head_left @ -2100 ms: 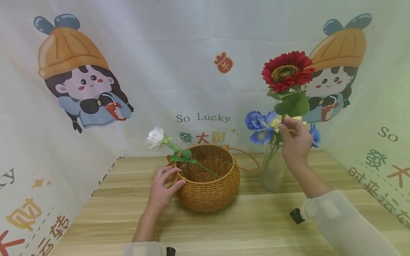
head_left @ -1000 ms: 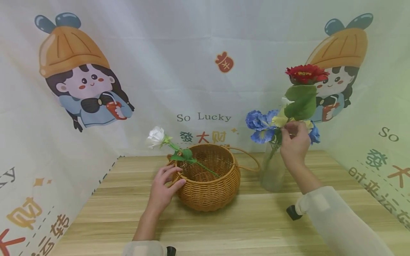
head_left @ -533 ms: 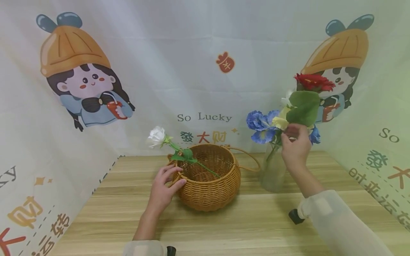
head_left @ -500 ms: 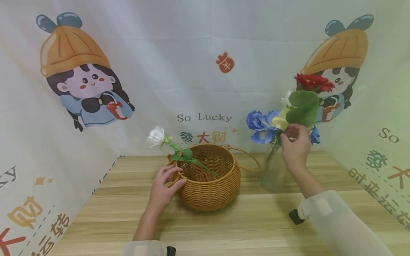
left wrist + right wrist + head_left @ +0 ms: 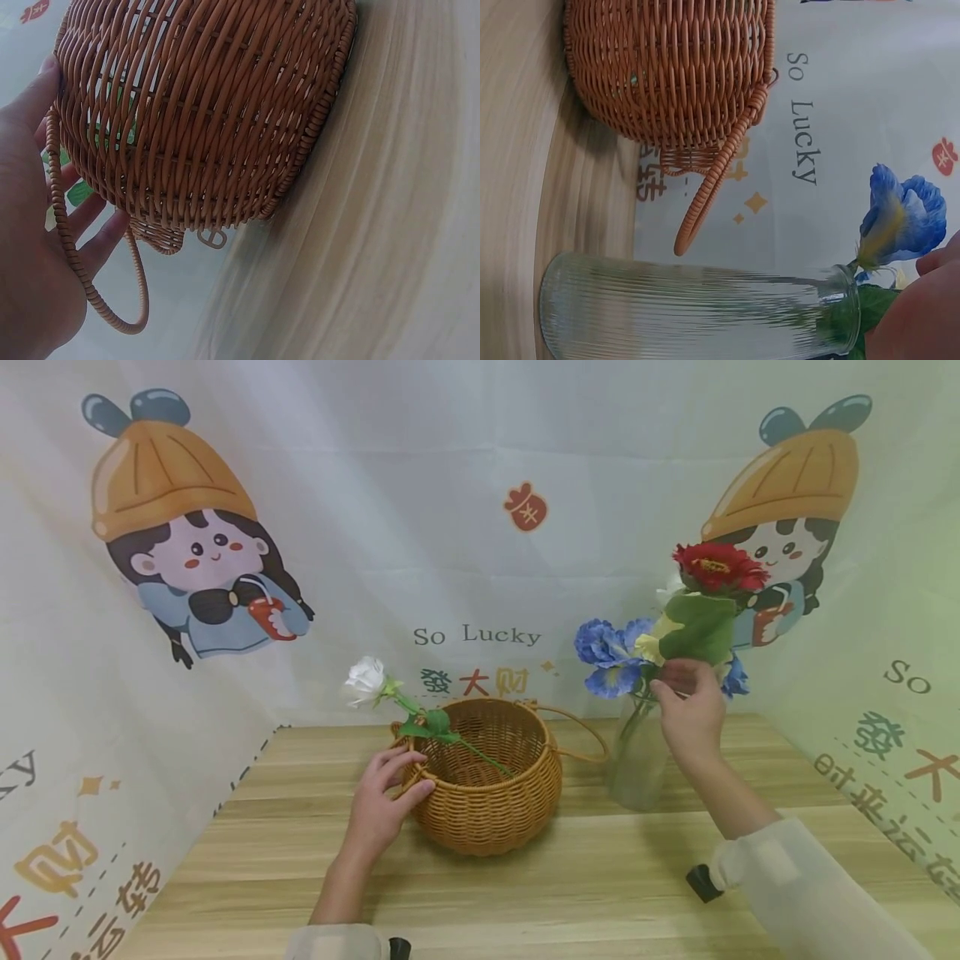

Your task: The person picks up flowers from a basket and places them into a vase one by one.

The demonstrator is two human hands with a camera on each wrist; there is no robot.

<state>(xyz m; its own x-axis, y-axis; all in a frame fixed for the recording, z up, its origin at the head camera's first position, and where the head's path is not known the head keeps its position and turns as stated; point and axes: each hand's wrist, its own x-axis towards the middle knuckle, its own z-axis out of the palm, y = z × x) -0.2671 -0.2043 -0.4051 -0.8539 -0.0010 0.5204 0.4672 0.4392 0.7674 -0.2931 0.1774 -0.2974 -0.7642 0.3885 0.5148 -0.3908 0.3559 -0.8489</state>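
My right hand (image 5: 692, 714) pinches the stem of a red artificial sunflower (image 5: 718, 566) just below its big green leaf. It is over the mouth of a ribbed glass vase (image 5: 636, 768); fingers and leaf hide where the stem ends. Blue flowers (image 5: 606, 647), a yellow one (image 5: 654, 643) and a partly hidden white one (image 5: 670, 587) stand in the vase. My left hand (image 5: 381, 802) holds the left rim of a brown wicker basket (image 5: 202, 112), whose handle (image 5: 82, 277) crosses the palm. A white rose (image 5: 366, 682) leans out over that rim, its stem inside the basket.
The basket's other handle (image 5: 588, 727) sticks out toward the vase. All of it stands on a wood-grain table (image 5: 525, 902), with a printed cloth backdrop (image 5: 420, 527) hanging behind and at both sides.
The red sunflower has come down and to the right over the vase since the first frame. In the last half second it has dropped slightly and shifted left. The left hand and basket stay put.
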